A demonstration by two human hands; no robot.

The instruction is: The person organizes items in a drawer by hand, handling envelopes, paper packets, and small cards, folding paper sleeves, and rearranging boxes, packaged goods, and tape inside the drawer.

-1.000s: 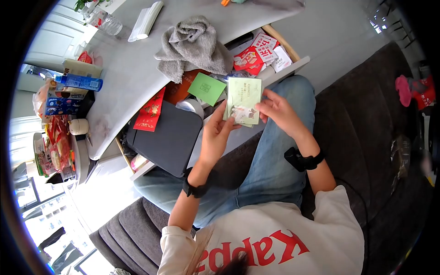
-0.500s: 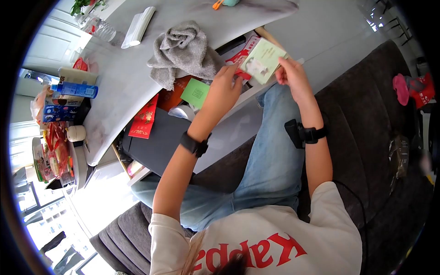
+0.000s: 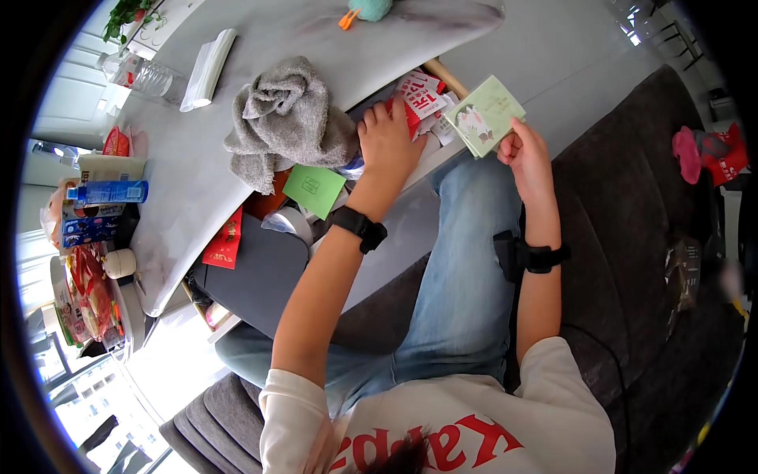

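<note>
Light-green square cards are in the R hand, up by the R front corner of the drawer. Its fingertips pinch them at the near R corner; the far edges stick out free. They're prob. v. light, thin & a bit stiff, maybe slick, so they could slide apart or get bent corners. Best hold: flat pinch at one edge, thumb on top, not too hard. L hand is palm down over the drawer, at the red-and-white coupons, near the grey towel; can't tell if it grips any.
</note>
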